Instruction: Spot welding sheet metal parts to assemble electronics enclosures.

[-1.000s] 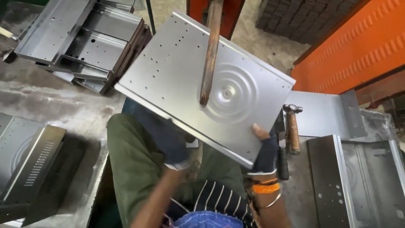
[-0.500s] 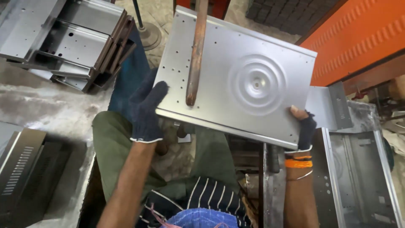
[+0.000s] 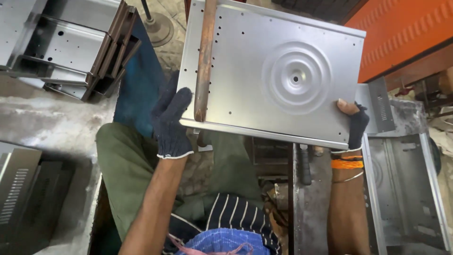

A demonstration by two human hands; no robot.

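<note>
I hold a flat grey sheet-metal panel (image 3: 264,75) with small punched holes and a round stamped boss with a centre hole. My left hand (image 3: 171,123), in a dark knit glove, grips its near left corner. My right hand (image 3: 353,123), in a fingerless dark glove with orange bands at the wrist, grips the near right corner, thumb on top. A rusty brown metal bar (image 3: 205,56) reaches down from above across the panel's left part.
Stacked grey sheet-metal housings (image 3: 66,52) lie at the upper left, a louvred panel (image 3: 19,193) at the lower left. Another formed metal panel (image 3: 406,189) lies at the right beside an orange corrugated wall (image 3: 406,33). My green-trousered knee (image 3: 127,170) is below the panel.
The panel has swung from tilted to nearly square under the bar. My left hand came up from under it and took the near left corner; my right hand kept its grip.
</note>
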